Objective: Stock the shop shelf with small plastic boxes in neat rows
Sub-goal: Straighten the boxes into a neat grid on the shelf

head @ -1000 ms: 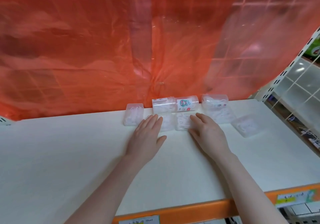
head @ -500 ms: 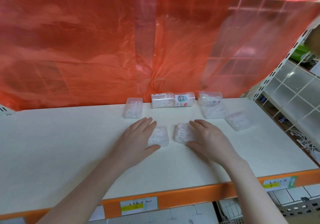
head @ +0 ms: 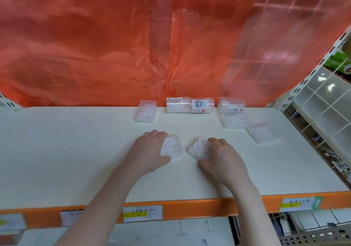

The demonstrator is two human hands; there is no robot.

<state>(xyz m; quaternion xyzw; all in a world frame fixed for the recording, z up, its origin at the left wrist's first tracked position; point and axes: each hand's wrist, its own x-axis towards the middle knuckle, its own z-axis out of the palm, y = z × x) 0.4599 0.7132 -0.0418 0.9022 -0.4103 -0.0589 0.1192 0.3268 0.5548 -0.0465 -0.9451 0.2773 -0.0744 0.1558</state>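
Two small clear plastic boxes lie side by side in the middle of the white shelf (head: 66, 150). My left hand (head: 146, 154) grips the left box (head: 172, 147) from its left side, fingers curled over its far edge and thumb at its near corner. My right hand (head: 222, 158) grips the right box (head: 197, 148) in the same way from the right. A narrow gap separates the two boxes. More clear boxes sit further back: one (head: 146, 111) at the back left, one (head: 235, 119) at the back right and one (head: 261, 131) lying askew beside it.
A clear round tub with a label (head: 190, 105) lies on its side by the back, and another clear container (head: 230, 103) is behind the right box. Red plastic sheeting (head: 133, 46) hangs behind the shelf. The orange front rail (head: 199, 206) carries price tags. A wire grid (head: 322, 112) closes the right.
Both hands have drawn the two boxes toward the front of the shelf, away from the back row. Their fingers, flat before, now curl round the boxes.
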